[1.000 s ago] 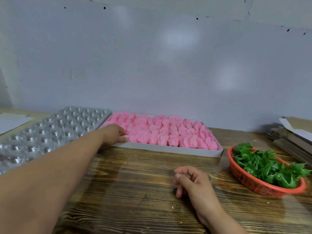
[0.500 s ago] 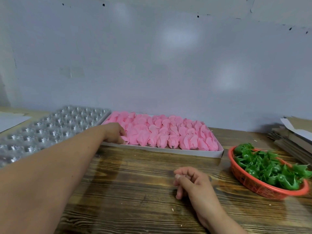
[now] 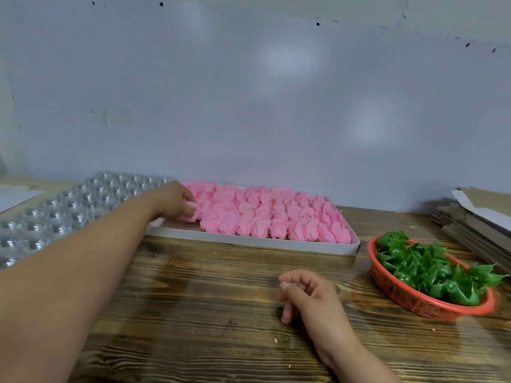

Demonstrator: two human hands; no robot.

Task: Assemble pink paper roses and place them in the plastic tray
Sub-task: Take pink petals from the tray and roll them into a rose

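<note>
Rows of pink paper rose heads [image 3: 265, 214] fill a shallow white box [image 3: 249, 241] at the back of the wooden table. My left hand [image 3: 174, 200] reaches into the box's left end and pinches one pink rose head [image 3: 193, 214] between thumb and fingers. A clear plastic tray [image 3: 60, 208] with many round cups lies to the left of the box. My right hand [image 3: 307, 297] rests on the table in front of the box, fingers loosely curled, holding nothing. A red basket [image 3: 409, 297] of green plastic calyxes [image 3: 431, 269] stands at the right.
A stack of flat cardboard sheets [image 3: 481, 225] lies at the far right behind the basket. A white sheet [image 3: 13, 194] lies at the far left. A grey wall rises right behind the box. Bare wood table [image 3: 210, 313] lies between my hands.
My left hand has closed its fingers on a rose head at the box's left end and lifted it slightly, baring a bit of the box floor. My right hand has stayed put.
</note>
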